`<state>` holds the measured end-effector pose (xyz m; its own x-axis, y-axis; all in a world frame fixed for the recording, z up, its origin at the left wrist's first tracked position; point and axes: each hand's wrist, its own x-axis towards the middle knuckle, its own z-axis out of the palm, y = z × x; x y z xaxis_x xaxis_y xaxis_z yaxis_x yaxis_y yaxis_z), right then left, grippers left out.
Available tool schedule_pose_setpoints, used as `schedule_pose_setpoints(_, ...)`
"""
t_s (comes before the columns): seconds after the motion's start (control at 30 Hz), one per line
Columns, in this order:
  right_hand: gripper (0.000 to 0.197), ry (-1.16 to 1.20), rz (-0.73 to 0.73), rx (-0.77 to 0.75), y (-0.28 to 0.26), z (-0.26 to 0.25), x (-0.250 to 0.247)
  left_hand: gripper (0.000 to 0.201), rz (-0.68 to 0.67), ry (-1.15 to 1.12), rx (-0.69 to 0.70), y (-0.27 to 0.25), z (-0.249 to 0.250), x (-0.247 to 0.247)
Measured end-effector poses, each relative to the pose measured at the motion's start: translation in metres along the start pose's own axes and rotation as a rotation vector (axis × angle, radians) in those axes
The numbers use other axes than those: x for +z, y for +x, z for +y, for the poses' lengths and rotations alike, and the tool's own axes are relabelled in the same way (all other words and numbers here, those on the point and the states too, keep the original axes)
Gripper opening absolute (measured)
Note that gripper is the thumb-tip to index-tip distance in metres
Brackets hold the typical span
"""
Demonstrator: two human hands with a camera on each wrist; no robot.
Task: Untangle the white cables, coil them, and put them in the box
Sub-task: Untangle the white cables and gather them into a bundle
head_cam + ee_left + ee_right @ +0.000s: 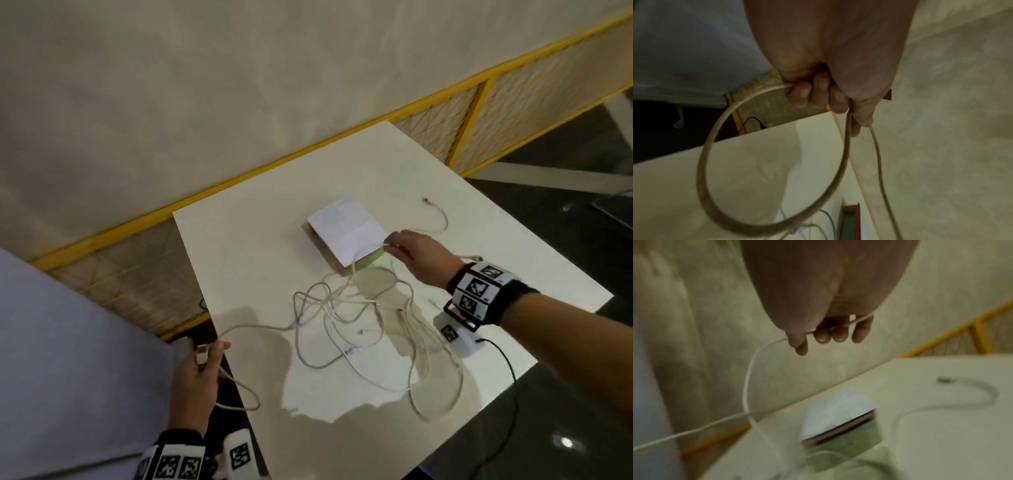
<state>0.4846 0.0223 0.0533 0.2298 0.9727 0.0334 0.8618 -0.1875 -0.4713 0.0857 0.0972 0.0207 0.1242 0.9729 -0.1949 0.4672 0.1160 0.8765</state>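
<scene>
Two hands in play. Left hand (pixel 197 373), off the near-left corner of the square white table (pixel 260 246), curled round one thin white cable loop (pixel 702 162), plug at the thumb. Right hand (pixel 416 255), beside the flat box with white paper lid (pixel 346 233), pinching another strand (pixel 750 369). Tangled white cables (pixel 359 329) heaped just in front of that box; exact count unclear. No readable writing anywhere.

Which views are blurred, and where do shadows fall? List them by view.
Head: sharp; dark shadow on the white table under the tangled cables. Left wrist: dim, cable loop smeared. Right wrist: most blurred; box and table soft.
</scene>
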Motion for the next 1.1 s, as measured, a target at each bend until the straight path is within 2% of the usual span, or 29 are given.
schedule_pose_setpoints(0.07, 0.028, -0.249, 0.031, -0.003, 0.011, 0.027, -0.011, 0.024, -0.018, 0.045, -0.017, -0.004, -0.009, -0.006)
schedule_pose_setpoints(0.13, 0.029, -0.377, -0.062, 0.070, 0.019, 0.048, -0.006, 0.027, -0.056, 0.085, -0.060, -0.008, -0.020, -0.010)
schedule_pose_setpoints(0.27, 0.039, -0.374, -0.402, 0.273, 0.014, 0.049, 0.030, 0.027, -0.055, 0.113, -0.102, -0.013, -0.030, -0.011)
schedule_pose_setpoints(0.33, 0.052, -0.405, -0.425, 0.311, 0.006, 0.039, 0.047, 0.030, -0.090, 0.116, -0.082, -0.016, -0.021, -0.010)
schedule_pose_setpoints(0.4, 0.058, -0.432, -0.282, 0.341, -0.002, 0.028, 0.046, 0.035, -0.145, 0.111, -0.025, -0.019, -0.005, -0.011)
schedule_pose_setpoints(0.5, 0.062, -0.366, 0.077, 0.441, -0.012, 0.009, 0.021, 0.027, -0.172, 0.058, 0.031, -0.022, 0.023, -0.009)
schedule_pose_setpoints(0.57, 0.062, -0.171, 0.372, 0.388, -0.018, -0.017, 0.009, 0.021, -0.190, 0.013, 0.063, -0.023, 0.040, -0.002)
schedule_pose_setpoints(0.6, 0.063, 0.010, 0.422, 0.297, -0.021, -0.039, 0.007, 0.018, -0.215, -0.012, 0.081, -0.024, 0.047, 0.003)
schedule_pose_setpoints(0.63, 0.063, 0.195, 0.339, 0.165, -0.026, -0.064, 0.009, 0.019, -0.260, -0.050, 0.092, -0.024, 0.055, 0.008)
schedule_pose_setpoints(0.67, 0.065, 0.291, 0.142, 0.004, -0.032, -0.092, 0.015, 0.027, -0.302, -0.091, 0.112, -0.024, 0.060, 0.014)
schedule_pose_setpoints(0.73, 0.073, 0.162, -0.266, -0.276, -0.039, -0.135, 0.039, 0.043, -0.323, -0.123, 0.156, -0.022, 0.067, 0.027)
schedule_pose_setpoints(0.77, 0.073, 0.091, -0.390, -0.322, -0.039, -0.145, 0.053, 0.037, -0.313, -0.116, 0.172, -0.022, 0.071, 0.032)
schedule_pose_setpoints(0.8, 0.068, 0.072, -0.458, -0.295, -0.036, -0.146, 0.062, 0.026, -0.300, -0.114, 0.180, -0.020, 0.072, 0.035)
schedule_pose_setpoints(0.83, 0.057, 0.123, -0.466, -0.224, -0.034, -0.142, 0.066, 0.020, -0.286, -0.132, 0.179, -0.018, 0.071, 0.034)
schedule_pose_setpoints(0.9, 0.031, 0.239, -0.384, -0.065, -0.033, -0.123, 0.068, 0.028, -0.240, -0.192, 0.162, -0.012, 0.064, 0.026)
schedule_pose_setpoints(0.97, 0.017, 0.235, -0.281, -0.030, -0.042, -0.100, 0.066, 0.030, -0.140, -0.242, 0.133, -0.006, 0.056, 0.011)
schedule_pose_setpoints(1.1, 0.032, 0.110, -0.291, 0.122, -0.064, -0.049, 0.053, 0.031, 0.049, -0.254, 0.103, 0.001, 0.034, -0.030)
